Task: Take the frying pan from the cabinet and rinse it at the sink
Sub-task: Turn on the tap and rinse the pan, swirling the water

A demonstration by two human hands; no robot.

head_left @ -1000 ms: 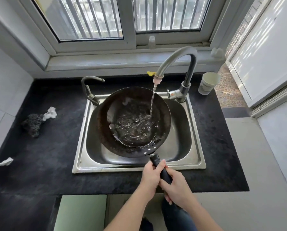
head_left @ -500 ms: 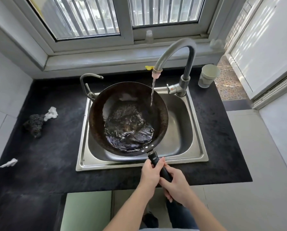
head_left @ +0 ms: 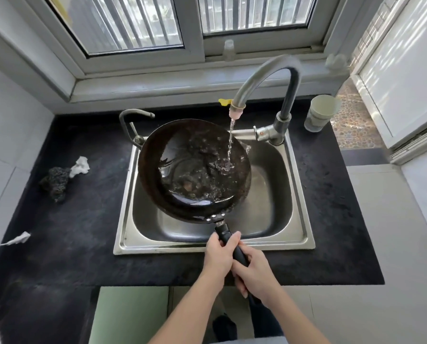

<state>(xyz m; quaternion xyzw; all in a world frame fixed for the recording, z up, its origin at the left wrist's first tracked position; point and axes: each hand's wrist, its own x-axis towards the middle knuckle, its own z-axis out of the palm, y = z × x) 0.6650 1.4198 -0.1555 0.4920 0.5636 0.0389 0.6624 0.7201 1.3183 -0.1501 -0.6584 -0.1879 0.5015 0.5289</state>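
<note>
Over the sink [head_left: 304,220], frying pan [head_left: 182,170] held tilted, faucet [head_left: 247,86] stream landing near its right rim: splash onto the counter [head_left: 83,232] likely. Left hand [head_left: 218,255] and right hand [head_left: 257,273] both wrapped round the handle [head_left: 223,232]; sloshing water could twist a wet grip.

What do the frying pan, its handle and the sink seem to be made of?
Frying pan: dark metal, perhaps carbon steel or iron, glossy where wet.
Handle: matte black, probably plastic, though the look leaves it open.
Sink: stainless steel, by its grey brushed sheen.
</note>
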